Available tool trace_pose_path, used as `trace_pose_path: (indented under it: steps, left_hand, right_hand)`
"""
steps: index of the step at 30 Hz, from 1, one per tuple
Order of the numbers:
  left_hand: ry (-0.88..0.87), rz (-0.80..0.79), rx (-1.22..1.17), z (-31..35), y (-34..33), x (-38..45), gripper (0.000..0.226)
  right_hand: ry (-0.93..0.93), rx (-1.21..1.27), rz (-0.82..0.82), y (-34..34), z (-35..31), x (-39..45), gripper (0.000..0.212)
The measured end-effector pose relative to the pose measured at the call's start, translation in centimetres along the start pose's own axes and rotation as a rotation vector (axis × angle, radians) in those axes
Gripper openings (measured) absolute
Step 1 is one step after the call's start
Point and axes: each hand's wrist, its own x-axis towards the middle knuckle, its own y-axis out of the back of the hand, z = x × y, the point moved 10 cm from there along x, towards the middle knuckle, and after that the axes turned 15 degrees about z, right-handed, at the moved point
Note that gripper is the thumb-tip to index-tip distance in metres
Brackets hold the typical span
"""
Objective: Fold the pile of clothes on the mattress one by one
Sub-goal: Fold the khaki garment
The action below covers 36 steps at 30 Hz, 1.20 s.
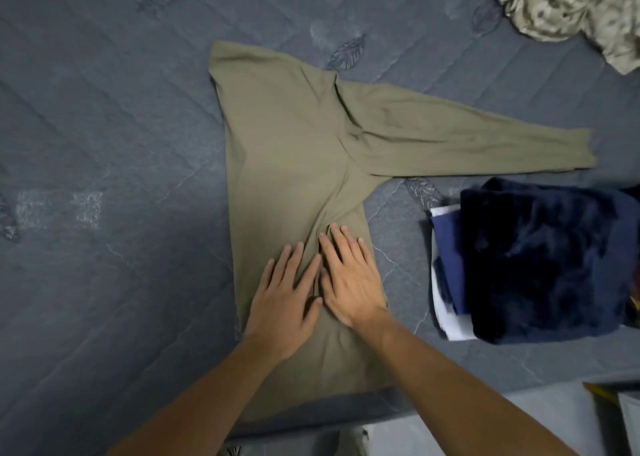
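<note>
Left hand (284,293) and right hand (349,282), fingers spread, press flat on olive long-sleeve shirt (287,151): smoothing. Next, I judge: fold right sleeve (467,140) inward.

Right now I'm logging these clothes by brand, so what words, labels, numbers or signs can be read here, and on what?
None: no text shows anywhere.
olive shirt: plain, no tag or print visible.
folded stack: no label visible.
patterned cloth: a pattern only, no letters.
mattress: stitched leaf motifs, no words.
</note>
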Motion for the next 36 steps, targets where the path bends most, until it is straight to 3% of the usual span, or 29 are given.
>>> trace_pose_path:
  steps: [4,6,12,17,19,23,28,32,36]
  left_hand:
    - [-0.006,0.088,-0.04,0.0,0.5,10.6,0.07]
    - [-0.012,0.093,-0.045,0.7,-0.4,15.6,0.072]
    - [-0.054,0.057,0.029,7.6,-4.5,28.8,0.072]
    - [-0.181,-0.004,-0.017,18.9,-9.3,37.9,0.076]
    - [-0.199,-0.038,-0.013,23.0,-10.7,41.0,0.074]
    - [-0.223,-0.137,0.131,28.1,-14.0,45.3,0.066]
    - [-0.099,-0.193,0.208,30.3,-16.4,47.4,0.089]
    - [-0.07,-0.149,0.268,31.4,-16.4,47.5,0.099]
    - [-0.129,-0.075,0.34,33.8,-15.5,46.8,0.092]
  right_hand:
    - [-0.04,-0.023,0.218,3.8,2.7,9.0,0.038]
    - [-0.063,0.022,0.207,4.0,6.0,13.1,0.046]
    - [-0.062,0.027,-0.216,1.6,22.8,20.7,0.068]
    - [-0.006,0.036,-0.411,3.2,34.8,23.7,0.073]
    - [-0.017,0.032,-0.407,4.8,39.8,23.3,0.072]
    - [-0.094,-0.075,-0.188,7.4,51.5,20.8,0.066]
    - [-0.275,-0.144,-0.182,9.8,61.7,20.2,0.071]
    - [-0.3,-0.244,-0.353,10.0,64.4,21.7,0.068]
    - [-0.367,-0.252,-0.532,9.9,66.7,20.9,0.073]
